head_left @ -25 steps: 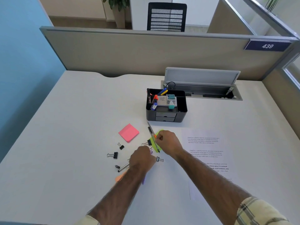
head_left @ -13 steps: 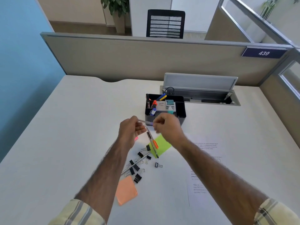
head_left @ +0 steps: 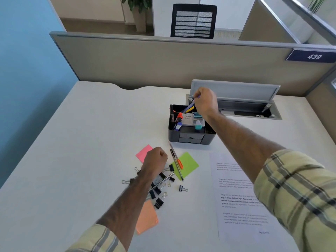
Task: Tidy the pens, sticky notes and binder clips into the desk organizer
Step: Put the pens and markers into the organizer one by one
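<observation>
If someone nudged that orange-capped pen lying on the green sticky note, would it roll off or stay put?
The orange-capped pen looks slim and round, so it would probably roll sideways. Its clip, if it has one, might stop it. It lies partly on the green sticky note, whose thin edge would hardly hold it back. It seems light and stiff.

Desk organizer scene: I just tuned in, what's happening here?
A person is tidying the desk. The right hand holds a pen over the back of the black organizer. The left hand, closed in a fist, hovers over loose binder clips. Two pens and pink, green and orange sticky notes lie on the desk.
</observation>
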Action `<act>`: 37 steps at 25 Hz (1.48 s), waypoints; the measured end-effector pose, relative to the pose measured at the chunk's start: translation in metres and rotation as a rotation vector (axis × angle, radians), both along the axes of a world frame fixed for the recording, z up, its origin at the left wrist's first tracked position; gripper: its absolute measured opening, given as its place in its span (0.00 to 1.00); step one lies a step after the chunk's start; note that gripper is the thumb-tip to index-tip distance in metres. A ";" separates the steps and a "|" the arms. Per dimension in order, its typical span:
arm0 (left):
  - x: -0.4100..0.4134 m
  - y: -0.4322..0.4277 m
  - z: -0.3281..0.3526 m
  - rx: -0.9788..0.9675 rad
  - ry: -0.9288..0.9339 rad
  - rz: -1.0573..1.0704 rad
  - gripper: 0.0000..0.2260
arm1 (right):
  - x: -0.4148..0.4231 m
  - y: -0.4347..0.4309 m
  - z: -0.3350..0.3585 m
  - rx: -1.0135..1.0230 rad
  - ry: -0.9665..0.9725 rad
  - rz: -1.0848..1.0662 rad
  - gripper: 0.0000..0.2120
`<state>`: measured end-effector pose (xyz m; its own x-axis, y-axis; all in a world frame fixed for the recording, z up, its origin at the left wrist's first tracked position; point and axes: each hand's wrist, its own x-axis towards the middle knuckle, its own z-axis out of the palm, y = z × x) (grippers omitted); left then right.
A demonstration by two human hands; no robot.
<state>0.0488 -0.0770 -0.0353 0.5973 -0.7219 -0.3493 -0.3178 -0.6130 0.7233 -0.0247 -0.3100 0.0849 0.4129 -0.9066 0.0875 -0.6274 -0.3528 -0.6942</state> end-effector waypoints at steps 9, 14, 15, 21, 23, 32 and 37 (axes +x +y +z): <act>0.006 -0.012 -0.007 0.077 -0.303 -0.215 0.18 | -0.027 0.047 -0.024 -0.250 -0.114 0.121 0.09; 0.007 -0.021 -0.010 0.128 -0.728 -0.630 0.19 | -0.061 0.109 -0.064 -0.097 -0.040 0.215 0.08; 0.009 -0.020 -0.011 0.114 -0.792 -0.672 0.18 | -0.065 0.116 -0.074 -0.051 0.023 0.231 0.08; 0.021 -0.017 -0.016 0.140 -0.826 -0.624 0.13 | -0.056 0.137 -0.110 0.075 0.363 0.335 0.10; 0.022 -0.018 -0.017 0.125 -0.818 -0.630 0.12 | -0.049 0.138 -0.115 0.102 0.394 0.340 0.09; 0.038 -0.011 0.000 -0.053 -0.596 -0.608 0.05 | -0.038 0.143 -0.118 0.056 0.423 0.410 0.08; 0.041 -0.014 0.025 -0.372 -0.249 -0.361 0.04 | -0.039 0.132 -0.067 -0.080 0.237 0.371 0.03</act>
<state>0.0896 -0.0906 -0.0106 0.3219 -0.9428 0.0872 -0.6482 -0.1523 0.7461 -0.0639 -0.1782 0.0175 0.7261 -0.6874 0.0155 -0.5865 -0.6310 -0.5078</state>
